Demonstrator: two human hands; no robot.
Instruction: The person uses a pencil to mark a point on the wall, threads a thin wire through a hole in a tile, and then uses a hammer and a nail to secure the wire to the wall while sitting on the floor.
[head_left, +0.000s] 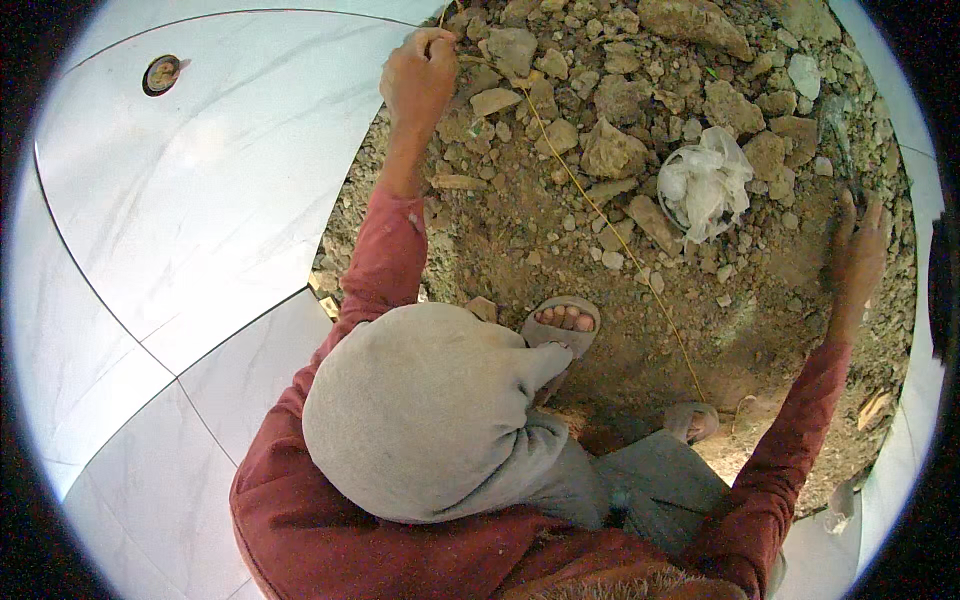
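My left hand (420, 80) is closed in a pinch at the edge of the white tiles, on a thin yellow string (570, 172). From there the string slants across the dirt toward my feet. Over at the far right, my right hand (858, 255) reaches down to the soil with its fingers stretched out; no held thing shows in it. Near its fingertips lies a greyish strip (838, 130) that I cannot make out. Between my hands, a crumpled whitish plastic bag (710, 180) sits in or on a round container whose rim partly shows.
Loose stones (613, 150) and soil fill the unpaved patch, with larger rocks (695, 25) at the far side. White marbled tiles (220, 180) border it, one with a round drain hole (162, 75). My sandalled foot (565, 325) and grey-trousered knee (420, 410) are in front.
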